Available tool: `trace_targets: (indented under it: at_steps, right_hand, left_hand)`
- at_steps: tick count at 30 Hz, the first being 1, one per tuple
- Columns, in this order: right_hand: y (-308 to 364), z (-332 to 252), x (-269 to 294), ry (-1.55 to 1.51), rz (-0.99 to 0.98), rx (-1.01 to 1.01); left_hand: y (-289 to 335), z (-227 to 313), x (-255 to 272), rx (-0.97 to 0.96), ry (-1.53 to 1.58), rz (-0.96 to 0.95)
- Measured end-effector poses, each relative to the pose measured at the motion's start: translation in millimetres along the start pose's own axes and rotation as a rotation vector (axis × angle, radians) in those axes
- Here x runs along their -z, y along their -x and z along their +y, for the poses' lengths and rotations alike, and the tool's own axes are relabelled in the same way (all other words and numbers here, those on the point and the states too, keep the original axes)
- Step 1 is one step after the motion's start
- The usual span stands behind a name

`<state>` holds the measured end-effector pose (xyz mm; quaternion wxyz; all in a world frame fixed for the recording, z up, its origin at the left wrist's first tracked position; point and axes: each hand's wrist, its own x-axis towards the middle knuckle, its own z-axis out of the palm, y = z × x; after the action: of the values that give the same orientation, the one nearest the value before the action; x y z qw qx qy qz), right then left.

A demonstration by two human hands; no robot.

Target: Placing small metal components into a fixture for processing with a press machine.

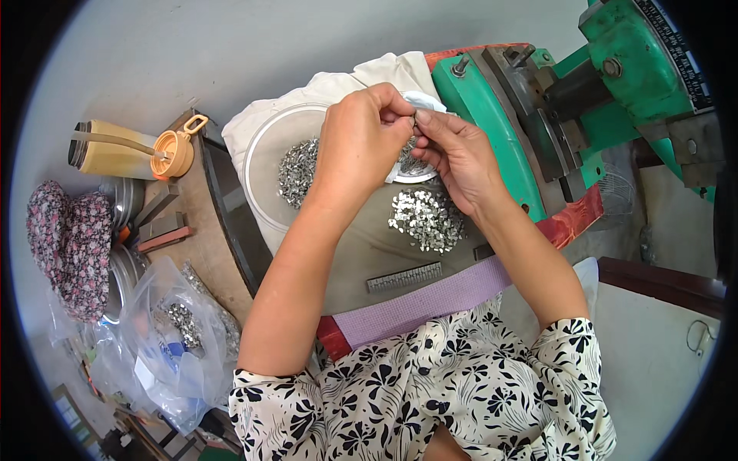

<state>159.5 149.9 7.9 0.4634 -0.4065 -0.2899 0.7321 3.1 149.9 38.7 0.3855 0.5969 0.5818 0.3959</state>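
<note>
My left hand (357, 138) and my right hand (465, 157) meet above the work table, thumbs and fingers pinched together at one spot. Whatever they pinch is too small and too covered to name. Beneath my left wrist lies a round white-rimmed tray (250, 165) with a heap of small grey metal pieces (296, 173). A smaller white-rimmed dish (415, 178), partly hidden behind my hands, also has small metal pieces in it. Just below my right hand, flat shiny metal pieces (424, 221) are spread in a loose pile on the table.
A green press machine (492, 131) stands at the right. Nearer me are a slotted metal strip (403, 276) and a purple mat (419, 298). On the left are a yellow bottle (123, 150), metal blocks (163, 227), a floral cloth bundle (69, 246) and clear plastic bags (165, 361).
</note>
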Motion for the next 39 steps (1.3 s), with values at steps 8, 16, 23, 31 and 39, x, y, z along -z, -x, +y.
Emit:
trace_targets:
  at_steps: [8,16,23,31,39]
  right_hand:
    - [-3,-7,4,0.042,-0.087,-0.047]
    - [-4,-19,12,0.193,-0.157,-0.138]
    - [-5,-28,7,0.362,-0.122,-0.087]
    - [24,-21,4,0.788,-0.112,0.133]
    - [86,49,4,1.37,-0.405,0.702]
  left_hand:
    - [3,6,10,0.049,0.226,-0.114]
    - [17,8,8,-0.088,-0.094,-0.028]
    - [26,5,5,-0.469,-0.46,0.116]
    - [98,0,11,-0.469,-0.396,0.151]
    - [189,-38,12,-0.135,-0.292,0.046]
